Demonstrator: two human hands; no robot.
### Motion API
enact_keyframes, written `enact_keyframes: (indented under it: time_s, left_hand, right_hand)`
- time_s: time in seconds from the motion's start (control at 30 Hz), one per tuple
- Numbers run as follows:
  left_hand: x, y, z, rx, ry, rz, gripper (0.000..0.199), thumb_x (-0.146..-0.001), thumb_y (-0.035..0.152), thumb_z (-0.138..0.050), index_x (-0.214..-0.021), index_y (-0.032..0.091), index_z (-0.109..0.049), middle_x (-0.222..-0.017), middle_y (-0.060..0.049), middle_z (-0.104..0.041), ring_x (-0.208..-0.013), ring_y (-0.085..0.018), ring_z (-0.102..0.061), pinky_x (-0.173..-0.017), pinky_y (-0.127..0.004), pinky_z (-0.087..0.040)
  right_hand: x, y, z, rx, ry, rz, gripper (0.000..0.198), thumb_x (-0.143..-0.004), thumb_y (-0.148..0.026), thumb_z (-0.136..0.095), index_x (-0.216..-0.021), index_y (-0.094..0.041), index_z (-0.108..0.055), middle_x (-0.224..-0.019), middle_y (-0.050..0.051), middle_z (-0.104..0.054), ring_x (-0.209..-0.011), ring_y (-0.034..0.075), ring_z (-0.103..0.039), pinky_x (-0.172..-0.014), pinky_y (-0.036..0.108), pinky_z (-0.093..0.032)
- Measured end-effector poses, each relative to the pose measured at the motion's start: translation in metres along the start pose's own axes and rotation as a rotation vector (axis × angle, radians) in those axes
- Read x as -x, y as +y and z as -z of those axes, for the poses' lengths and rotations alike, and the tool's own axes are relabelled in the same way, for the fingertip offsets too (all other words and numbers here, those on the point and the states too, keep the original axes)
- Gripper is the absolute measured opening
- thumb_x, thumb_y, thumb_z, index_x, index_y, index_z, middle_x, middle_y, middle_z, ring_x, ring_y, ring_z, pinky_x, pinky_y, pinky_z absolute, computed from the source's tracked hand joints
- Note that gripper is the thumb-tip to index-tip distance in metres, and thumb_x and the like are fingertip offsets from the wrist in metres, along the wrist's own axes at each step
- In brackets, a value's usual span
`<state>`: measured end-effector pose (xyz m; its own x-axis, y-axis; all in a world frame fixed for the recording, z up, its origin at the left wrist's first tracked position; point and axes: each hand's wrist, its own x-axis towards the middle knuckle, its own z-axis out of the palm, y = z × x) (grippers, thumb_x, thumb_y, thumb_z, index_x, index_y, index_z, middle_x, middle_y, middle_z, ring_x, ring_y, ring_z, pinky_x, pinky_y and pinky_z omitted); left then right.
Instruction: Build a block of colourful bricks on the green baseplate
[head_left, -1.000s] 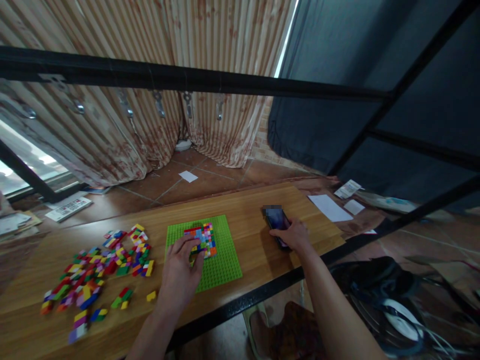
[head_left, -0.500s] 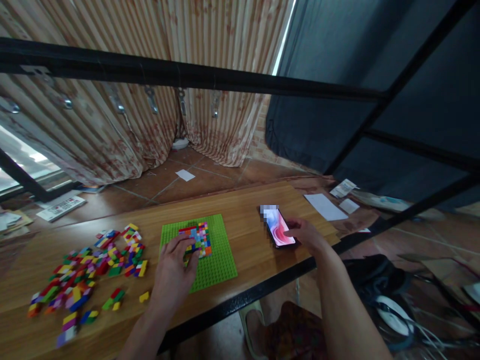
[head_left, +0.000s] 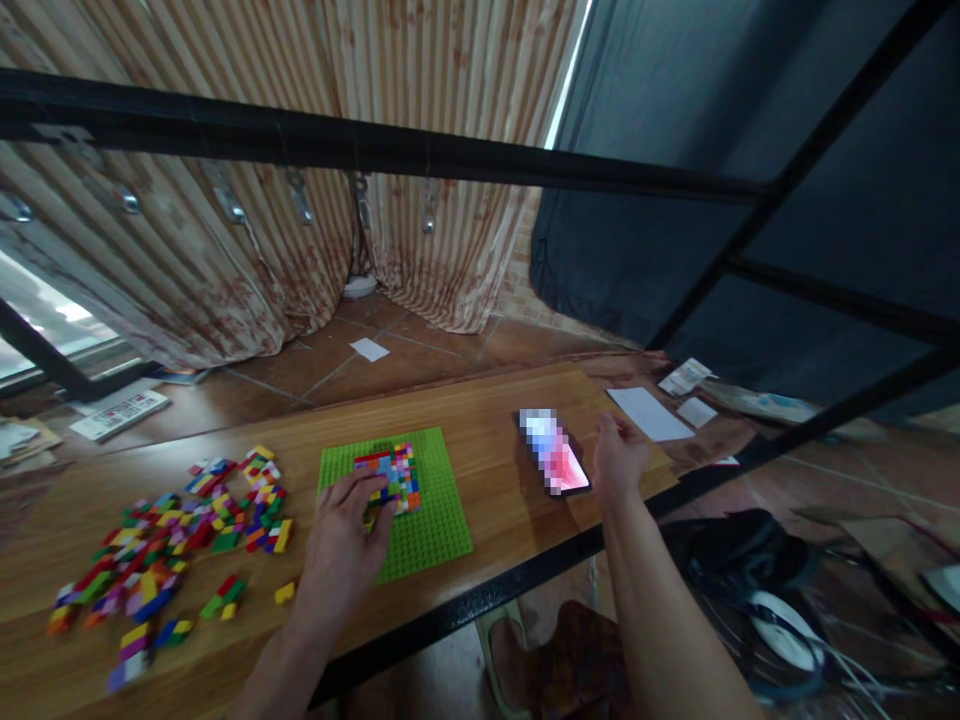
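A green baseplate (head_left: pixel 431 515) lies on the wooden table (head_left: pixel 487 415) with a patch of small coloured bricks (head_left: pixel 394 472) pressed onto it. My left hand (head_left: pixel 341 550) rests on the plate's near left part, fingertips touching the brick patch. A phone (head_left: pixel 556 455) with a lit screen lies to the right of the plate. My right hand (head_left: pixel 619 455) hovers just right of the phone, fingers loosely apart, holding nothing.
A heap of loose coloured bricks (head_left: pixel 165 535) covers the table's left side. A black metal frame bar (head_left: pixel 480 600) runs along the table's front edge, another crosses overhead. Papers (head_left: pixel 649 412) lie on the floor at right; cables and dark gear (head_left: pixel 780 610) sit below right.
My right hand has come off the phone and moved to its right side. The phone's screen went from dark to lit. My left hand has stayed on the brick patch.
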<state>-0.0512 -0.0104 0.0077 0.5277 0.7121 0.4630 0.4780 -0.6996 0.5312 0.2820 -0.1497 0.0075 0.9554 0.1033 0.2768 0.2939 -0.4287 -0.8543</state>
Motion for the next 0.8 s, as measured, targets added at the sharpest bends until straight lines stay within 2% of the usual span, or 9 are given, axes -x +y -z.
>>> enact_keyframes:
  time_s: [0.07, 0.13, 0.27, 0.33, 0.5, 0.63, 0.67, 0.73, 0.8]
  left_hand:
    - [0.0, 0.001, 0.0, 0.008, 0.005, 0.002, 0.019, -0.085, 0.032, -0.053, -0.093, 0.021, -0.065, -0.106, -0.008, -0.068, -0.099, -0.026, -0.062, -0.092, -0.046, -0.049]
    - [0.0, 0.001, 0.001, 0.028, 0.012, 0.013, 0.02, -0.085, 0.032, -0.053, -0.095, 0.02, -0.065, -0.107, -0.009, -0.067, -0.101, -0.026, -0.062, -0.093, -0.046, -0.048]
    - [-0.002, 0.004, 0.004, 0.1, 0.041, 0.067, 0.022, -0.086, 0.033, -0.052, -0.097, 0.019, -0.065, -0.107, -0.009, -0.066, -0.101, -0.024, -0.062, -0.094, -0.042, -0.05]
    - [-0.002, 0.006, 0.007, 0.128, 0.077, 0.104, 0.023, -0.086, 0.033, -0.051, -0.099, 0.019, -0.064, -0.106, -0.008, -0.066, -0.098, -0.023, -0.063, -0.091, -0.041, -0.051]
    - [0.005, 0.02, 0.023, 0.168, 0.173, 0.166, 0.023, -0.085, 0.032, -0.052, -0.1, 0.019, -0.063, -0.098, -0.007, -0.067, -0.084, -0.019, -0.065, -0.08, -0.036, -0.055]
    - [0.04, 0.043, 0.031, 0.211, 0.192, 0.215, 0.025, -0.086, 0.034, -0.053, -0.102, 0.019, -0.064, -0.094, -0.006, -0.068, -0.081, -0.02, -0.066, -0.079, -0.036, -0.055]
    - [0.055, 0.051, 0.029, 0.231, 0.165, 0.252, 0.025, -0.087, 0.035, -0.052, -0.103, 0.019, -0.064, -0.095, -0.007, -0.068, -0.085, -0.021, -0.066, -0.082, -0.037, -0.054]
    - [0.093, 0.068, 0.022, 0.255, 0.017, 0.334, 0.025, -0.089, 0.035, -0.051, -0.101, 0.02, -0.066, -0.097, -0.007, -0.068, -0.092, -0.022, -0.065, -0.086, -0.038, -0.053]
    - [0.133, 0.086, 0.013, 0.269, -0.282, 0.418, 0.024, -0.09, 0.035, -0.051, -0.102, 0.021, -0.067, -0.098, -0.006, -0.068, -0.093, -0.021, -0.064, -0.087, -0.036, -0.053]
  right_hand:
    - [0.01, -0.014, -0.003, -0.064, 0.05, 0.013, 0.056, -0.088, -0.05, -0.038, -0.116, -0.007, -0.06, -0.097, 0.017, -0.069, -0.084, 0.024, -0.064, -0.075, 0.034, -0.049]
    - [0.028, -0.031, -0.009, -0.104, 0.005, 0.086, 0.049, -0.089, -0.047, -0.039, -0.11, -0.009, -0.062, -0.09, 0.014, -0.069, -0.079, 0.021, -0.064, -0.074, 0.032, -0.049]
    - [0.081, -0.064, -0.031, -0.186, -0.304, 0.295, 0.037, -0.089, -0.046, -0.043, -0.095, -0.018, -0.066, -0.085, 0.007, -0.071, -0.076, 0.019, -0.063, -0.071, 0.029, -0.047]
    - [0.107, -0.072, -0.044, -0.191, -0.429, 0.351, 0.034, -0.091, -0.043, -0.043, -0.093, -0.019, -0.067, -0.085, 0.006, -0.071, -0.076, 0.019, -0.063, -0.071, 0.028, -0.046]
    - [0.14, -0.066, -0.066, -0.172, -0.544, 0.332, 0.033, -0.093, -0.037, -0.04, -0.092, -0.019, -0.067, -0.084, 0.006, -0.072, -0.075, 0.019, -0.064, -0.07, 0.028, -0.045]
    - [0.145, -0.054, -0.071, -0.182, -0.577, 0.339, 0.033, -0.094, -0.036, -0.038, -0.091, -0.019, -0.067, -0.084, 0.006, -0.072, -0.076, 0.019, -0.064, -0.07, 0.028, -0.045]
    - [0.146, -0.053, -0.071, -0.186, -0.575, 0.341, 0.033, -0.094, -0.035, -0.038, -0.091, -0.019, -0.067, -0.085, 0.006, -0.072, -0.076, 0.019, -0.064, -0.071, 0.028, -0.045]
    - [0.146, -0.051, -0.071, -0.191, -0.572, 0.346, 0.032, -0.094, -0.034, -0.038, -0.091, -0.019, -0.067, -0.085, 0.006, -0.072, -0.077, 0.019, -0.064, -0.071, 0.027, -0.045]
    - [0.147, -0.05, -0.071, -0.19, -0.572, 0.353, 0.031, -0.093, -0.032, -0.039, -0.091, -0.019, -0.067, -0.084, 0.007, -0.072, -0.077, 0.019, -0.064, -0.071, 0.027, -0.044]
